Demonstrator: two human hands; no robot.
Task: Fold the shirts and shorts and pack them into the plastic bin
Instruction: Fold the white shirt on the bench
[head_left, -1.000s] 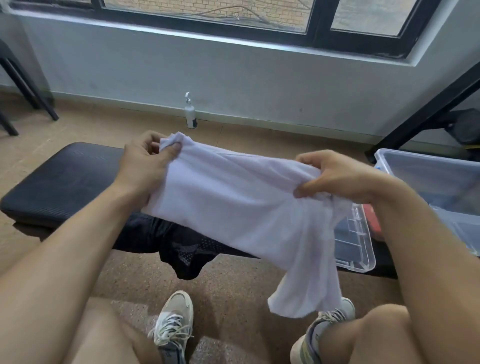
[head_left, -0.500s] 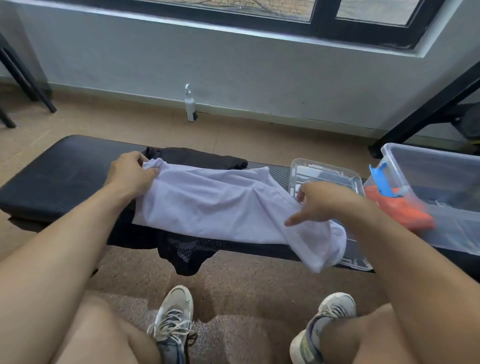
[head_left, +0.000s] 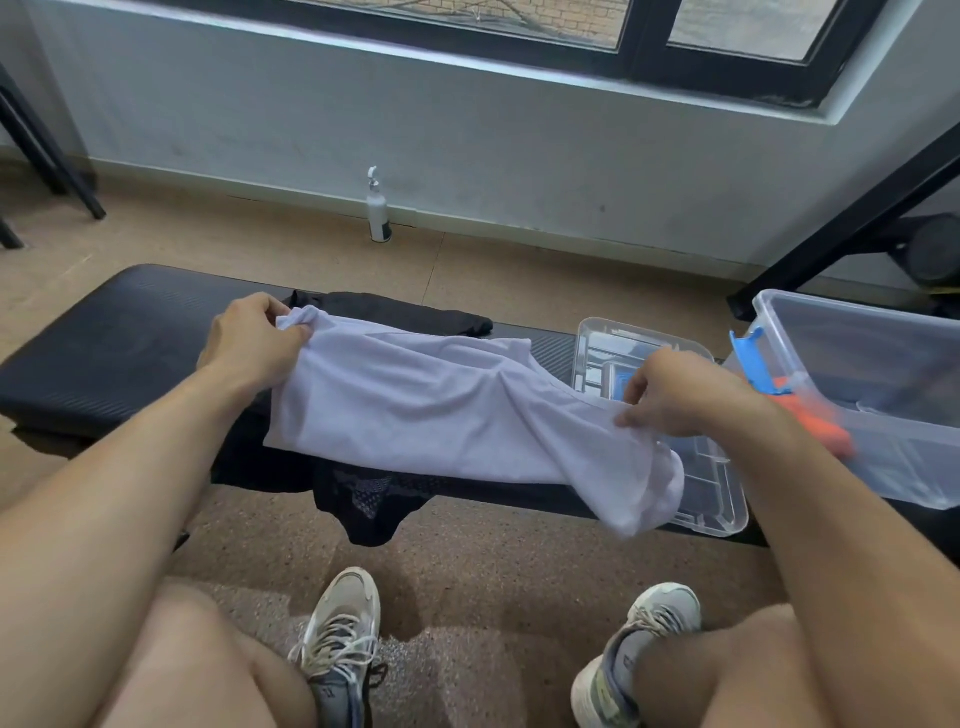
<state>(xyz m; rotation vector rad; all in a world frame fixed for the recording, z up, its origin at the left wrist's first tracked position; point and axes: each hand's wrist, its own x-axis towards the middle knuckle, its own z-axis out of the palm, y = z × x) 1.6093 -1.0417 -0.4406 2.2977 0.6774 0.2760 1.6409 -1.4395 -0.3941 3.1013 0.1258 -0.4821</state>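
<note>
Both hands (head_left: 254, 343) pinching white shirt (head_left: 426, 410) ends

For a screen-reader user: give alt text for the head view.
Two hands, left hand and right hand, hold a white shirt by its ends over a black bench, with black clothes beneath and a clear plastic bin at right.

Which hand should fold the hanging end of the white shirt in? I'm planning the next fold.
Right. The right hand already pinches the white shirt beside its end drooping off the bench; the left hand grips the far end.
</note>
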